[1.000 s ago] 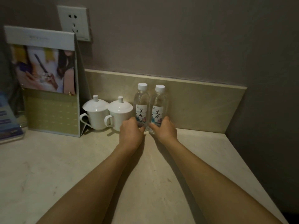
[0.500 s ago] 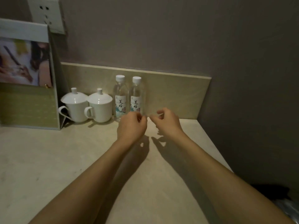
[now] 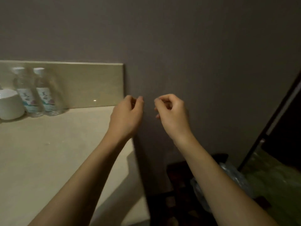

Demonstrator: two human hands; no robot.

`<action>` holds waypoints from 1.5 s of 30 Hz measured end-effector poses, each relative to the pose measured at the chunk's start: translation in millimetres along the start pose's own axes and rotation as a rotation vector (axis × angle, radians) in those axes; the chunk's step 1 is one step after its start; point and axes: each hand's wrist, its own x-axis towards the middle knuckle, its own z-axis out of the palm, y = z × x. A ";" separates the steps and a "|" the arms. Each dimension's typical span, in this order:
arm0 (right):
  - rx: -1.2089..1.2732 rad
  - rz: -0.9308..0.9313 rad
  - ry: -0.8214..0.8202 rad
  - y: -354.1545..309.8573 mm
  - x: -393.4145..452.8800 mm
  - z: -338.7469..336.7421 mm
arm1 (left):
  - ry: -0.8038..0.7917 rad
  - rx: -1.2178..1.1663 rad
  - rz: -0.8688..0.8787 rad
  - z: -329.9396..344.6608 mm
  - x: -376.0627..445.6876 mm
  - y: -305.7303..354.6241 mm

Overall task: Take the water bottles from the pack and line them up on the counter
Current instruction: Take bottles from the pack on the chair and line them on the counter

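Clear plastic water bottles with white caps (image 3: 35, 92) stand upright, side by side and touching, at the back of the pale stone worktop (image 3: 57, 152) beside a white ceramic cup (image 3: 10, 104). The left hand (image 3: 126, 115) and right hand (image 3: 171, 111) hover off to the right, fingers loosely curled, holding nothing. Two seem placed; the pack is out of view, so I cannot tell how many remain.

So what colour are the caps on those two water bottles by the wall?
White. Both bottle caps look white in the head view, though the picture is dim and a little blurred.
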 end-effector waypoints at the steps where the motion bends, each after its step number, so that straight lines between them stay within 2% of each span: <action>1: 0.005 0.007 0.020 9.6 -2.9 -23.0 | -0.014 -0.042 -0.003 21.0 -9.2 8.9; 5: 0.020 0.080 0.087 55.5 -19.2 -106.3 | -0.051 -0.232 -0.078 108.5 -47.8 30.7; 10: 0.023 0.253 0.139 128.8 -37.4 -190.7 | -0.234 -0.300 -0.202 221.5 -82.0 23.3; 17: -0.056 0.550 0.182 246.9 -41.0 -275.7 | -0.411 -0.297 -0.392 372.1 -89.8 -23.0; 22: -0.096 0.753 0.177 341.9 -12.1 -330.9 | -0.486 -0.246 -0.536 490.7 -82.7 -76.6; 27: -0.103 0.985 -0.029 428.1 12.3 -359.7 | -0.547 -0.114 -0.713 579.7 -75.3 -131.9; 35: -0.062 1.262 -0.171 546.4 9.1 -370.4 | -0.673 0.147 -0.814 672.0 -76.5 -203.7; 39: -0.075 1.307 -0.377 597.7 22.3 -368.0 | -0.735 0.346 -0.864 719.8 -62.6 -240.2; 42: -0.056 1.296 -0.538 632.8 35.8 -365.4 | -0.692 0.422 -0.900 751.1 -53.2 -268.6; 45: -0.057 1.272 -0.595 658.7 41.2 -366.0 | -0.663 0.514 -0.830 777.9 -50.3 -298.2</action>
